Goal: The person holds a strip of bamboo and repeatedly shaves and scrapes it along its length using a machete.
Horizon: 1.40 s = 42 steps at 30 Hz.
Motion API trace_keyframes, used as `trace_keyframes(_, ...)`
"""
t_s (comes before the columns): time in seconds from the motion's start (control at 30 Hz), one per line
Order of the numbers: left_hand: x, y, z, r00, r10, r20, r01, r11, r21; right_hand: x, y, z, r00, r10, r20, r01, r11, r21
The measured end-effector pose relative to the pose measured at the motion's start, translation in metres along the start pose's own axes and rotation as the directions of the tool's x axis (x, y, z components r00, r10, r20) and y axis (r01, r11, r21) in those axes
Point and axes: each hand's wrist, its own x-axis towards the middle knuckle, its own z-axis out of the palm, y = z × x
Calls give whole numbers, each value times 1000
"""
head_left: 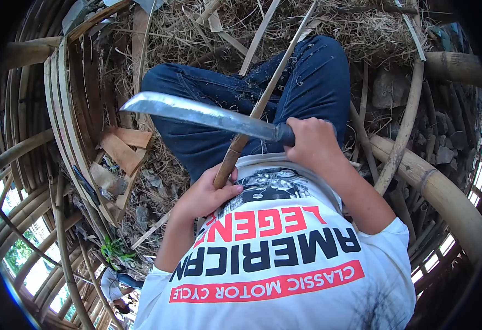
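Note:
A long machete with a shiny curved blade [197, 114] points left, its dark handle in my right hand [313, 140]. The blade lies across a narrow bamboo strip [268, 91], which runs from my waist up past my crossed legs. My left hand [209, 192] is closed around the strip's lower end, close to my white shirt [285, 247]. Small curled shavings cling to my dark blue jeans [315, 82].
Bent bamboo slats [59, 110] stand at the left beside flat wood pieces [122, 148]. A thick bamboo pole [433, 187] crosses the right side. Dry shavings [367, 33] cover the ground ahead. Another person [111, 286] is at the lower left.

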Motion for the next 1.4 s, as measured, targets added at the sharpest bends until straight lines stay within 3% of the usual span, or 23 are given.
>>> trace_keyframes(0.03, 0, -1, 0, 1000, 3, 1, -3, 1000, -2, 3, 6, -2, 1000, -1, 0, 1, 1000, -4)
trace_keyframes(0.1, 0, -3, 0, 997, 73, 7, -73, 997, 10, 12, 26, -5, 983, 146, -116, -155, 985, -73)
trace_keyframes(0.27, -2, 4, 4, 1000, 30, 3, -30, 999, 24, 46, 103, -23, 894, 356, -273, -377, 926, -27)
trace_keyframes(0.33, -2, 8, 3, 999, 45, 0, -45, 998, 37, 55, 118, -36, 902, 348, -255, -373, 927, -53)
trace_keyframes(0.43, 0, 11, 3, 998, -64, 12, 63, 998, 2, 70, 123, -39, 901, 365, -234, -401, 907, -126)
trace_keyframes(0.5, 4, 4, 4, 993, 112, -29, -108, 989, 103, 70, 124, -38, 896, 357, -263, -399, 908, -126)
trace_keyframes(0.63, -1, 8, 3, 999, 44, -20, -43, 996, 83, 70, 124, -33, 884, 311, -349, -365, 926, -97)
trace_keyframes(0.87, -1, 10, 0, 1000, 7, 1, -7, 998, 57, 73, 129, -34, 894, 314, -320, -365, 924, -112)
trace_keyframes(1.07, 3, 5, 1, 999, 51, -7, -50, 996, 70, 57, 121, -29, 907, 247, -342, -289, 954, -75)
trace_keyframes(1.2, 2, 7, 2, 998, 63, 6, -63, 993, 101, 45, 94, -18, 948, 144, -285, -151, 988, -4)
trace_keyframes(1.27, 0, 7, 2, 999, 50, -9, -49, 994, 97, 46, 86, -19, 969, 54, -241, -73, 995, -69)
trace_keyframes(1.33, -3, 7, 3, 999, 39, -15, -37, 995, 95, 58, 97, -27, 972, 70, -223, -94, 991, -100)
trace_keyframes(1.4, -5, 3, 5, 994, 111, -4, -109, 983, 151, 76, 121, -36, 934, 173, -313, -210, 974, -88)
